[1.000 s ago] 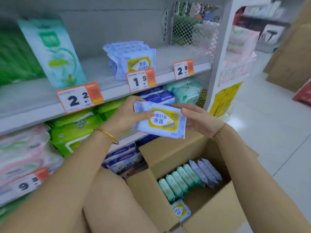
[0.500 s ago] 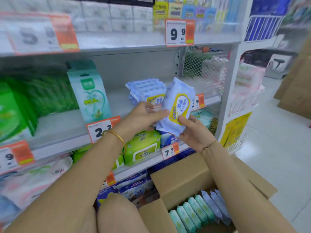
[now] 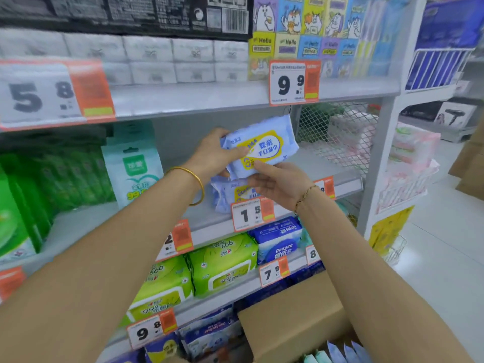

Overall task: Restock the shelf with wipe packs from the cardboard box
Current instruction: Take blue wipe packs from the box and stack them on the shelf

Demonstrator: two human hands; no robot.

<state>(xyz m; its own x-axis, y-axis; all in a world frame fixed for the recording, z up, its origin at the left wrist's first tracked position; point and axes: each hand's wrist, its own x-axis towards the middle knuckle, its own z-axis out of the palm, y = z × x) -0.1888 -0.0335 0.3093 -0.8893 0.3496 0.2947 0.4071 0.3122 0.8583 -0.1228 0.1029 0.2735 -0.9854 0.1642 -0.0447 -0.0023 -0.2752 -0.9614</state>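
A pale blue wipe pack (image 3: 262,148) with a yellow label is held over the middle shelf (image 3: 337,180), just above a stack of like packs (image 3: 225,195). My left hand (image 3: 213,155) grips its left end, thumb across the front. My right hand (image 3: 280,183) pinches its lower edge from below. The cardboard box (image 3: 293,326) stands low at the bottom right, with several blue and green packs (image 3: 337,353) upright inside.
A tall teal pack (image 3: 133,163) and green packs (image 3: 52,176) fill the shelf's left side. A wire mesh divider (image 3: 337,132) bounds its right end. Green and blue wipe packs (image 3: 222,263) sit on the shelf below. Tissue packs fill the top shelf.
Both hands have lifted the blue pack up and forward from over the box to the shelf's stack, turning it level with its label facing me. The view has tilted up.
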